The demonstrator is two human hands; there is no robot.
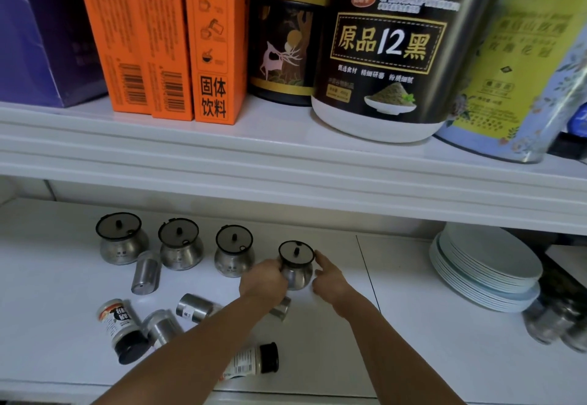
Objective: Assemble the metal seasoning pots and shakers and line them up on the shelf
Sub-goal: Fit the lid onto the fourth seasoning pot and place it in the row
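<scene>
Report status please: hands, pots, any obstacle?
Left hand grips fourth pot; right hand open beside it. Three pots lined up left. Shakers lie loose in front.

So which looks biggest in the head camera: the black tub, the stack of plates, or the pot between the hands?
Largest to smallest, as they look:
1. black tub
2. stack of plates
3. pot
The tub sits nearer the camera, so its true size is unsure.

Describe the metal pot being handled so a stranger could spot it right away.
On the lower white shelf, left of the stack of plates, four lidded metal pots stand in a row. It is the rightmost pot, nearest the plates and a little forward of the other three, the only one between two hands.
</scene>
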